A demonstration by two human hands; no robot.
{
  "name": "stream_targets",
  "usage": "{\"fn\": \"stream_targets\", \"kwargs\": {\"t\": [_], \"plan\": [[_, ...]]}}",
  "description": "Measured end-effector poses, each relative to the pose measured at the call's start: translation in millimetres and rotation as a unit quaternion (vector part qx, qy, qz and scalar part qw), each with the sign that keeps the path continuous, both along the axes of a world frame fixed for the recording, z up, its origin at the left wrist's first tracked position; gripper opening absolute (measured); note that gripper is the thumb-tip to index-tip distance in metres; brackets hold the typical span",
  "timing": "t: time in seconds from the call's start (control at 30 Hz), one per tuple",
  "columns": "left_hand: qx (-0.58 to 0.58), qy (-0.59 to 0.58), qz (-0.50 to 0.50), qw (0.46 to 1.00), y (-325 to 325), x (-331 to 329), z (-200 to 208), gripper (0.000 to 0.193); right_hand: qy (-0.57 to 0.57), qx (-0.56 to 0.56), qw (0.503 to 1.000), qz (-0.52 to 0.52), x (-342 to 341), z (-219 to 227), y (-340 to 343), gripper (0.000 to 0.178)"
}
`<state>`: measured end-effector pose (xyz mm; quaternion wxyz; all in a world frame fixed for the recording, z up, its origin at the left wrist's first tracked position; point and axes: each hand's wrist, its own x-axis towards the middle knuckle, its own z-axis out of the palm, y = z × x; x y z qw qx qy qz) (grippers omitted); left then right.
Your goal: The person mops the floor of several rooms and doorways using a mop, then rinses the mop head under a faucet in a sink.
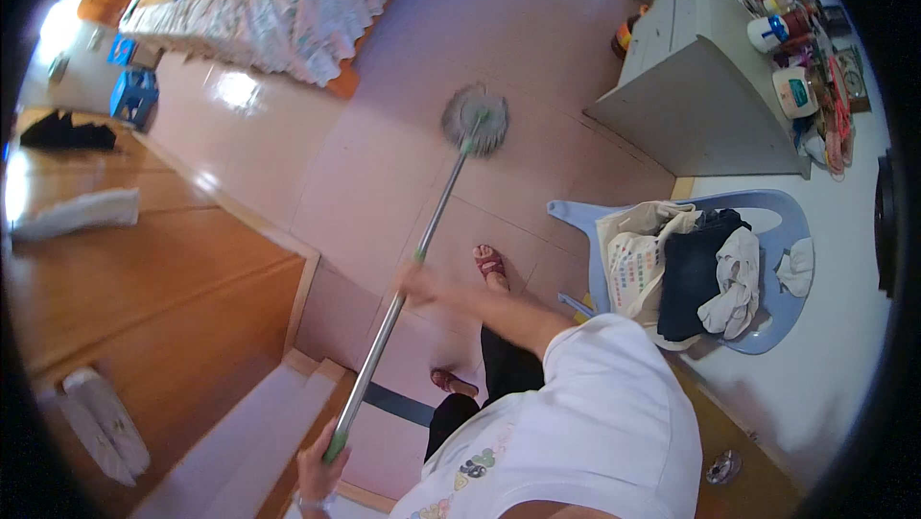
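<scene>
I hold a long metal mop handle [422, 241] with both hands. My right hand [417, 281] grips it about halfway along, just below a green collar. My left hand [319, 469], with a watch on the wrist, grips the green end at the bottom. The grey stringy mop head [475, 121] rests on the pink tiled floor [384, 154] ahead of me. My feet in red sandals [489, 260] stand on the tiles beside the handle.
A pale blue plastic chair [782, 207] piled with clothes and a cloth bag stands at the right. Behind it is a grey cabinet [691, 97] with jars on top. A bed with a floral cover [278, 25] lies at the far side. Wooden furniture [144, 270] fills the left, near blue crates [134, 95].
</scene>
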<state>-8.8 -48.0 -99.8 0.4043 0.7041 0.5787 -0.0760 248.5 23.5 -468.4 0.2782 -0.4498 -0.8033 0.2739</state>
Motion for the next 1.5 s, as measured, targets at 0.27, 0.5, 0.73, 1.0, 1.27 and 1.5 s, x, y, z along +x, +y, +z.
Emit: {"fn": "stream_targets", "kwargs": {"t": [0.27, 0.5, 0.73, 1.0, 1.27, 1.5], "plan": [[0.01, -0.14, -0.075, 0.987, 142, 294, -159, 0.049, -0.302, -0.094, 0.896, -0.312, 283, 13, 139, 0.02], [-0.004, -0.183, -0.106, 0.977, 139, 367, -189, 0.049, -0.292, -0.067, 0.886, -0.353, 348, 32, 107, 0.039], [-0.015, -0.067, -0.144, 0.987, 49, 178, -101, 0.053, -0.31, -0.044, 0.93, -0.195, 205, -14, 32, 0.007], [0.025, 0.102, -0.139, 0.985, -67, -112, 7, 0.047, -0.132, -0.057, 0.987, 0.071, -96, 44, -79, 0.019], [-0.117, -0.115, 0.053, 0.985, -20, -67, 10, 0.047, -0.08, -0.044, 0.993, -0.078, -24, 68, -78, 0.01], [-0.028, 0.025, -0.266, 0.963, 109, 135, -14, 0.05, -0.092, -0.061, 0.962, -0.249, 160, 49, -60, 0.007]]}}
